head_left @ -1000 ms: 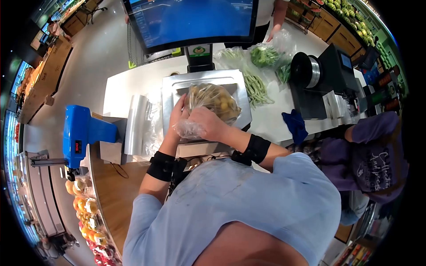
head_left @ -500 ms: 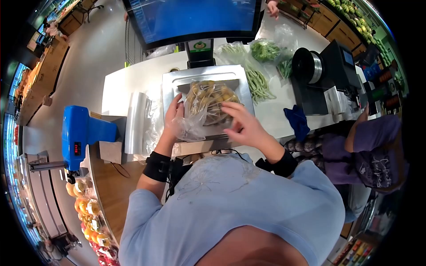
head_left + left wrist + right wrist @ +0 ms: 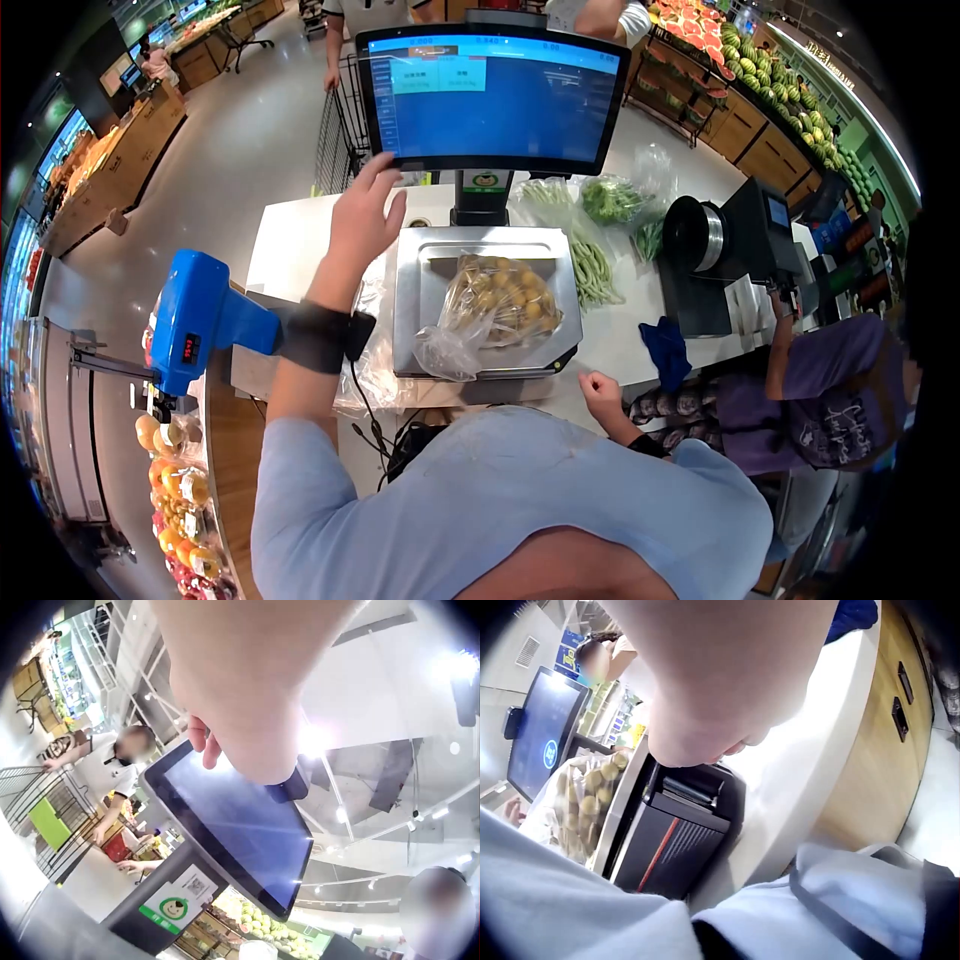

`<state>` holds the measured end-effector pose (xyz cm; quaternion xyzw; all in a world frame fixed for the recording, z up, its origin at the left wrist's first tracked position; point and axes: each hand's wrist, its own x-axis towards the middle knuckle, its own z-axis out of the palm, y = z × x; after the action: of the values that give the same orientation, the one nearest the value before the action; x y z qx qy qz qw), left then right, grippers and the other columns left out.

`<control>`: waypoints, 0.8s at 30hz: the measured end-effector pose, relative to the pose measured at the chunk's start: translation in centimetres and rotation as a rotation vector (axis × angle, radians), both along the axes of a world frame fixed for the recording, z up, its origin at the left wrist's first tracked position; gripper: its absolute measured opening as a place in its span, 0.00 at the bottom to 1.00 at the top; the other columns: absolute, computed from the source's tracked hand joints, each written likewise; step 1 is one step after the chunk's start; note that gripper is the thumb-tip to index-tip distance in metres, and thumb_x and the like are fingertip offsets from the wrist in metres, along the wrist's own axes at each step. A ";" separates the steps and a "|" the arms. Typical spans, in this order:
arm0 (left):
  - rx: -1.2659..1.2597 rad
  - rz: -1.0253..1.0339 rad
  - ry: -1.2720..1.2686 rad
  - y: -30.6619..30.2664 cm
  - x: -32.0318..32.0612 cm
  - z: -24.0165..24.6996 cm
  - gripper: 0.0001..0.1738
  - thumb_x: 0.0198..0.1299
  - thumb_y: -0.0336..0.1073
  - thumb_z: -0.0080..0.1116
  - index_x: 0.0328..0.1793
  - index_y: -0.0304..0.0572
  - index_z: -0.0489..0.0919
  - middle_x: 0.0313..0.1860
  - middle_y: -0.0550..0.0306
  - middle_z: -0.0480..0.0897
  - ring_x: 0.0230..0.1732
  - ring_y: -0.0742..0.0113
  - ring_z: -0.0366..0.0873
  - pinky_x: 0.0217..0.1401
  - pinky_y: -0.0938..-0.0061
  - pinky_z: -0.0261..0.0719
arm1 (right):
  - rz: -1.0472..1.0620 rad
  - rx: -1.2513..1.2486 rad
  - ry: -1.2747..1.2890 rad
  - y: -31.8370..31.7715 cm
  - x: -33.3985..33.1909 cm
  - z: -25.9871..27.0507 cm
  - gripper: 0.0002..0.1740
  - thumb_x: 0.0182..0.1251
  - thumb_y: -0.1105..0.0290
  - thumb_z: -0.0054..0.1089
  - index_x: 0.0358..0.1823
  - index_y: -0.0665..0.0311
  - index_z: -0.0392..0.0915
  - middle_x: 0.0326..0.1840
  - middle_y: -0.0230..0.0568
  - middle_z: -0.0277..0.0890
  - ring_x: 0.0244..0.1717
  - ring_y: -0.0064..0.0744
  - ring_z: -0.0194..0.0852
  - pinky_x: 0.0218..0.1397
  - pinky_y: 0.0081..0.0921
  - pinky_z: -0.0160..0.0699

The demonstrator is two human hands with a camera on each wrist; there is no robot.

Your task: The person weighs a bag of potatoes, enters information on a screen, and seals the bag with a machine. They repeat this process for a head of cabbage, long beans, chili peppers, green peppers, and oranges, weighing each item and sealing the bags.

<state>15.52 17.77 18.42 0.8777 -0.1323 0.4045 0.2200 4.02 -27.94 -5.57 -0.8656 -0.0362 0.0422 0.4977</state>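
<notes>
The clear bag of round yellow-brown produce (image 3: 505, 300) lies on the scale's metal tray (image 3: 412, 300), its loose plastic end toward the front left. My left hand (image 3: 362, 222) is raised at the lower left corner of the lit screen (image 3: 490, 110), fingers extended and holding nothing; whether it touches the screen cannot be told. In the left wrist view the hand (image 3: 240, 727) largely covers its own fingers before the monitor (image 3: 232, 825). My right hand (image 3: 603, 395) is empty and loosely curled by the counter's front edge, right of the scale; the right wrist view shows it (image 3: 697, 727) above a dark device (image 3: 679, 832).
Bagged green beans (image 3: 592, 268) and leafy greens (image 3: 610, 200) lie right of the scale, near a blue cloth (image 3: 665, 350) and a black printer-like machine (image 3: 750, 245). A blue device (image 3: 190, 320) stands left. People stand beyond the monitor; someone in purple (image 3: 835, 395) is at right.
Both hands have left the bag: the left has risen forward to the monitor, the right has drawn back to the counter edge. The head view has shifted, and the screen now shows tiles.
</notes>
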 end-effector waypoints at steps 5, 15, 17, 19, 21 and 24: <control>0.153 0.047 -0.035 -0.3 2.9 3.1 0.11 0.54 0.32 0.60 0.44 0.42 0.77 0.65 0.54 0.74 0.35 0.54 0.82 0.36 0.66 0.80 | -0.052 -0.008 0.068 -1.6 -0.2 -2.8 0.21 0.66 0.64 0.60 0.17 0.67 0.67 0.12 0.27 0.58 0.19 0.15 0.52 0.21 0.24 0.55; 0.381 -0.032 -0.060 -2.4 6.0 4.3 0.13 0.51 0.32 0.60 0.43 0.41 0.75 0.67 0.52 0.72 0.37 0.58 0.80 0.37 0.66 0.81 | -0.197 -0.110 0.093 -3.8 -3.0 -4.2 0.19 0.63 0.65 0.60 0.18 0.70 0.70 0.11 0.37 0.61 0.18 0.20 0.56 0.22 0.29 0.60; 0.453 -0.014 -0.041 -2.8 7.0 4.7 0.14 0.49 0.32 0.60 0.43 0.40 0.74 0.68 0.51 0.71 0.37 0.60 0.79 0.37 0.66 0.81 | -0.204 -0.106 0.078 -4.0 -3.0 -4.8 0.20 0.63 0.64 0.60 0.18 0.70 0.70 0.11 0.36 0.60 0.18 0.20 0.56 0.22 0.29 0.60; 0.464 -0.016 -0.026 -3.2 7.5 5.0 0.13 0.50 0.32 0.60 0.43 0.41 0.74 0.69 0.51 0.69 0.38 0.58 0.80 0.37 0.66 0.80 | -0.205 -0.104 0.064 -4.0 -2.9 -4.8 0.20 0.63 0.64 0.60 0.18 0.71 0.70 0.11 0.36 0.60 0.18 0.20 0.55 0.22 0.30 0.60; 0.480 -0.022 -0.004 -3.4 7.9 5.1 0.13 0.50 0.32 0.60 0.43 0.41 0.73 0.70 0.51 0.68 0.39 0.57 0.80 0.38 0.65 0.80 | -0.258 -0.059 0.099 -3.9 -3.3 -4.8 0.22 0.66 0.64 0.58 0.17 0.69 0.65 0.13 0.30 0.57 0.20 0.17 0.53 0.23 0.26 0.56; 0.505 0.000 -0.023 -3.7 8.5 5.4 0.14 0.50 0.32 0.60 0.43 0.41 0.73 0.71 0.49 0.67 0.38 0.57 0.80 0.37 0.65 0.80 | -0.281 -0.047 0.125 -4.1 -4.0 -4.6 0.22 0.66 0.64 0.58 0.18 0.70 0.65 0.13 0.31 0.56 0.20 0.17 0.52 0.23 0.26 0.56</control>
<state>24.02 14.11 23.78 0.9002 -0.2318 0.3685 -0.0078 0.05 -32.04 -10.18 -0.8693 0.1173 0.0266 0.4795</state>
